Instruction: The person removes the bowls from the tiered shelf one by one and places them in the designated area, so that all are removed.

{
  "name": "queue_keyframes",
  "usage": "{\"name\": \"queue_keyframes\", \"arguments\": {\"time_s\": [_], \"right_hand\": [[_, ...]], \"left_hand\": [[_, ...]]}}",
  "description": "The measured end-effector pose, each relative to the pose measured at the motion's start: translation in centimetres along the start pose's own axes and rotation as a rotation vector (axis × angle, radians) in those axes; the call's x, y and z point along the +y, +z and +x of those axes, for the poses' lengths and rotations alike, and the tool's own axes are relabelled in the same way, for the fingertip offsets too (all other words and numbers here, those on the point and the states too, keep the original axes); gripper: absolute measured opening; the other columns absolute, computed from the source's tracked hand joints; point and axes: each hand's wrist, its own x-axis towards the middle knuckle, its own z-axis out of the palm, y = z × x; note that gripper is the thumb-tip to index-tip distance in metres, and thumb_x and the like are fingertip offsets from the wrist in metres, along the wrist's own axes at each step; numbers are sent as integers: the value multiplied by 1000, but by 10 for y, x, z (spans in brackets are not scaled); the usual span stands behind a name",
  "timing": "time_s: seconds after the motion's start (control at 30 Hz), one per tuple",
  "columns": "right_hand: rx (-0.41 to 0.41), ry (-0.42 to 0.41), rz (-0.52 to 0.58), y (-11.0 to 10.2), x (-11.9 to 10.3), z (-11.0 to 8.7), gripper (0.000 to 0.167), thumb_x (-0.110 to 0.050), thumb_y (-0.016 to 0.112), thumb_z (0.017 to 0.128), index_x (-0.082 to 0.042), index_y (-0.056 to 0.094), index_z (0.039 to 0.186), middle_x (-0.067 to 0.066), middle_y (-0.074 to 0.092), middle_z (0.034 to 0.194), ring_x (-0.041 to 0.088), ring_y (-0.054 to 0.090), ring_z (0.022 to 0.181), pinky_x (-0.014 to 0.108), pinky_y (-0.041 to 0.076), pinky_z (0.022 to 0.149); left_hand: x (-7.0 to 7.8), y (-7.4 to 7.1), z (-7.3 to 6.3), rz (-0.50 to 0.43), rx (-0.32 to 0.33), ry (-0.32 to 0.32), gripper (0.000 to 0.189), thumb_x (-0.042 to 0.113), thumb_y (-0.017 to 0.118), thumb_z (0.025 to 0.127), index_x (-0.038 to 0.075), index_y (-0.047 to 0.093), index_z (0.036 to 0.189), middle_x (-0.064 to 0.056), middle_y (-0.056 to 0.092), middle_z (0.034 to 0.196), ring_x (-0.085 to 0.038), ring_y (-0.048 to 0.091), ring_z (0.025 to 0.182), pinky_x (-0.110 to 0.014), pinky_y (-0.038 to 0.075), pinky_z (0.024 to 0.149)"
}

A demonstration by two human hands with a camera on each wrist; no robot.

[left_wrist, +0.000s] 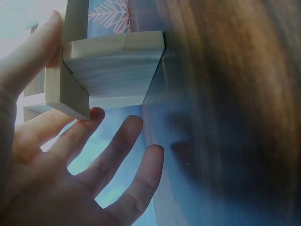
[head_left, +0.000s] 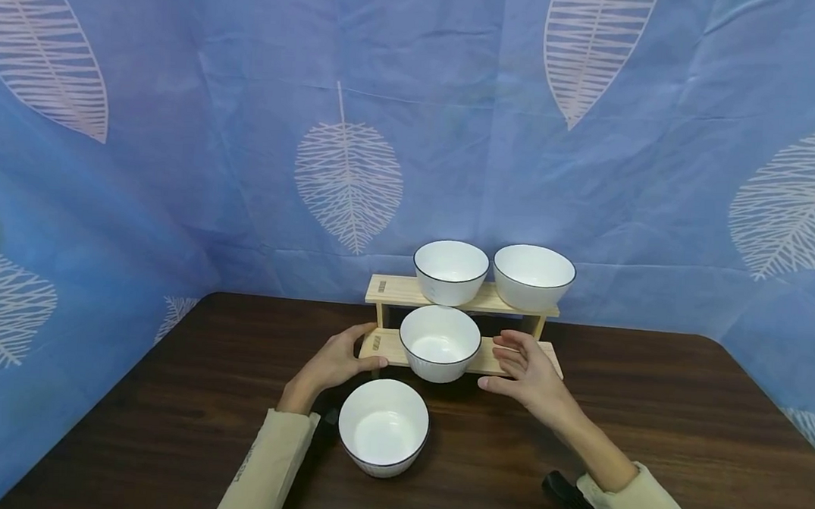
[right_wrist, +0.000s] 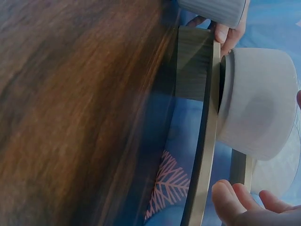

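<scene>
A two-step wooden rack [head_left: 399,292] stands at the table's back edge. My left hand [head_left: 334,363] grips the left end of its lower step, the thumb at the front edge and fingers around the end; the left wrist view shows the other fingers [left_wrist: 129,136] spread below the board. A white dark-rimmed bowl [head_left: 441,343] sits upright on the lower step. My right hand [head_left: 528,374] is just right of that bowl, over the lower step, fingers loosely bent and holding nothing. In the right wrist view, its fingertips [right_wrist: 225,200] are apart from the bowl [right_wrist: 258,99].
Two matching bowls stand side by side on the upper step, one in the middle [head_left: 450,275] and one at the right [head_left: 534,279]. Another bowl [head_left: 382,428] is on the dark wooden table [head_left: 168,426], in front of the rack. A blue leaf-patterned cloth [head_left: 453,150] hangs behind.
</scene>
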Motion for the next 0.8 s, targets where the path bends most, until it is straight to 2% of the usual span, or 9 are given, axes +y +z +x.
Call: {"name": "queue_keyframes", "arguments": {"time_s": [0.4,0.57,0.8], "right_hand": [[-89,-14,29,5,3,6,94,-2,79,84,14,16,153,36,28,154,50,29,143,49,29,114],[-114,-8,35,9,2,8,101,-5,81,84,13,11,154,36,23,156,50,25,145,50,27,116],[-148,-28,74,19,3,12,106,0,81,82,13,5,155,36,15,159,50,19,148,52,24,116]], "left_hand": [[-2,0,2,-6,1,11,75,23,82,88,-2,46,149,-21,58,137,-35,56,124,-55,44,103],[-2,0,2,-5,3,13,75,23,82,88,-2,46,149,-22,58,138,-36,54,126,-55,43,104],[-4,0,2,-11,3,14,75,23,83,88,-2,46,149,-22,57,138,-37,54,127,-55,43,105]]}}
